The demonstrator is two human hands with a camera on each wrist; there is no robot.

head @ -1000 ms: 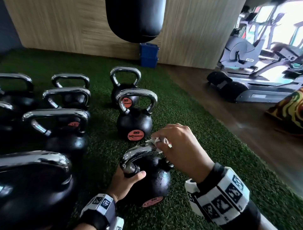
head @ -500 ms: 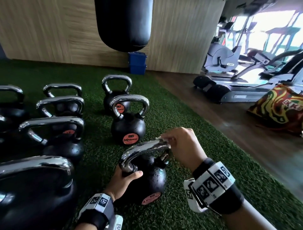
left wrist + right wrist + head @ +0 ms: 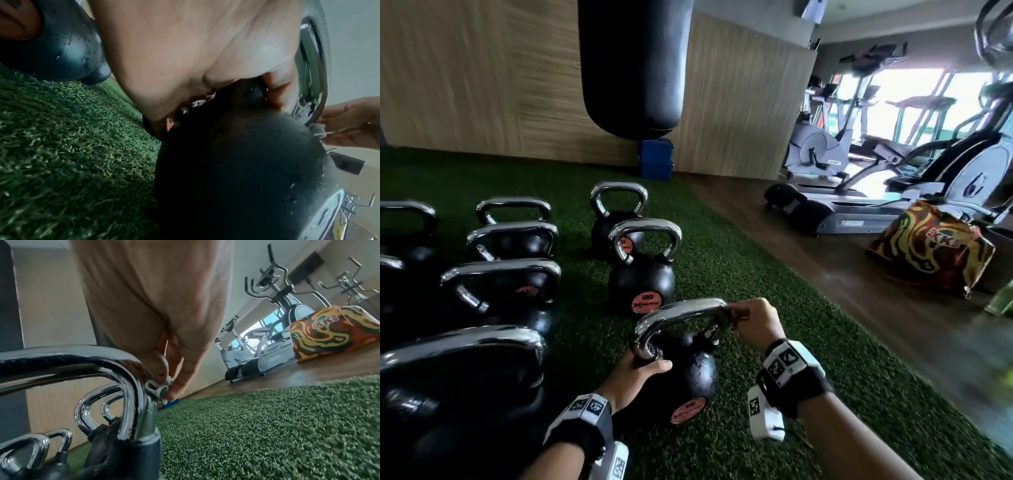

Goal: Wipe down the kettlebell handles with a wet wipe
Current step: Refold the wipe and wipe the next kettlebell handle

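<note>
I've got the nearest kettlebell (image 3: 685, 373) at about 6 o'clock in the head view, sitting on the green turf (image 3: 774, 342), tipped a bit toward the left hand. My left hand (image 3: 635, 378) rests on the black body w/ the thumb hooked over it right at the base of the chrome handle (image 3: 678, 313), fingers curled round the far side. My right hand (image 3: 753, 323) is at the handle's 3 o'clock corner, fingertips (image 3: 174, 391) pinching a small bunched wet wipe (image 3: 157, 388) against the chrome; the wipe barely shows from the head cam but is clear from both wrist cams. Droplets sit on the kettlebell body. A 20-marked kettlebell (image 3: 642, 274) stands just beyond at 12 o'clock, more of them in rows at 9–10 o'clock. Punching bag (image 3: 633, 65) hangs at 12, cardio machines (image 3: 893, 178) and a patterned bag (image 3: 931, 248) off at 2 o'clock on the wood floor.
</note>
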